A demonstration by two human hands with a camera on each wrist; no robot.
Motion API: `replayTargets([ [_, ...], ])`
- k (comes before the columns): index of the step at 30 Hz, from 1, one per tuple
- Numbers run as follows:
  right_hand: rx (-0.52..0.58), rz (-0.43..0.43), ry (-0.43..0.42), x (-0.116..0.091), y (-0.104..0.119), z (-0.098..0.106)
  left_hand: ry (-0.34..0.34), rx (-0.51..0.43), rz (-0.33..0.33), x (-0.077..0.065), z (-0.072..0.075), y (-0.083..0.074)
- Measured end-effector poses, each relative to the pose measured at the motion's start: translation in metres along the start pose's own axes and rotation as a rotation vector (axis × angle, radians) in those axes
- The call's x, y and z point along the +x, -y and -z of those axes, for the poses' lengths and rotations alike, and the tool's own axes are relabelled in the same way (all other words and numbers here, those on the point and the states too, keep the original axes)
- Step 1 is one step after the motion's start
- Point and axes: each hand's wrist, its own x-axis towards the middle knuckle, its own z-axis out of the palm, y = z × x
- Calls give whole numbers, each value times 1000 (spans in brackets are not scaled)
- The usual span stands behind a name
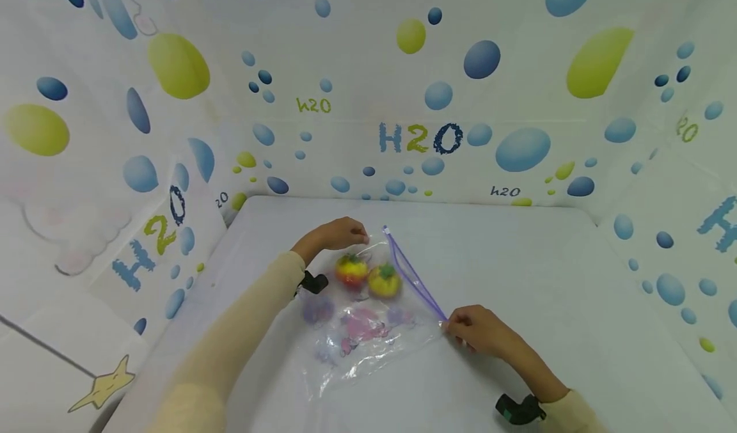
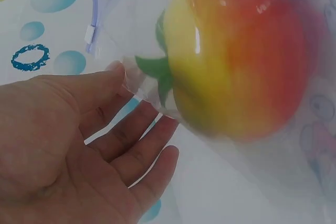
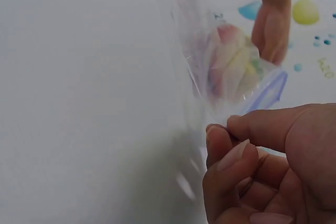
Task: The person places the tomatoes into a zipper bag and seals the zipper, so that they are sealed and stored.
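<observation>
A clear zip bag (image 1: 345,372) with a pink and purple cartoon print is held above the white table in the head view. Inside it are two glossy red-and-yellow fruits with green leafy stems, one fruit (image 1: 351,272) beside the other (image 1: 384,282). Along its right side runs a purple zip (image 1: 416,281), its two strips apart in the middle, with a white slider (image 2: 90,34) at the far end. My left hand (image 1: 341,233) pinches the bag's far edge between thumb and forefinger, near a fruit's stem (image 2: 157,69). My right hand (image 1: 483,332) pinches the corner at the zip's near end.
A white tabletop (image 1: 547,267) spreads around the bag. Behind and at both sides stand white walls (image 1: 357,49) printed with blue and green drops and H2O lettering. Small dark cameras sit on the left wrist (image 1: 313,283) and the right wrist (image 1: 518,410).
</observation>
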Motion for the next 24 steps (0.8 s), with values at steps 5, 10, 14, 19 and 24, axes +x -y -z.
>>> replayTargets([
  [5, -34, -39, -90, 12, -7, 11, -6, -22, 17, -14, -1, 7],
  [10, -71, -42, -150, 26, -12, 23, -32, -85, 22, -31, -5, 13],
  [14, -91, -31, -178, 38, -14, 33, -50, -153, 53, -44, -12, 20],
  [19, -92, -24, -216, 50, -12, 41, -75, -250, 90, -61, -20, 25],
  [24, -89, -2, -234, 58, -8, 44, -103, -361, 120, -78, -28, 29],
])
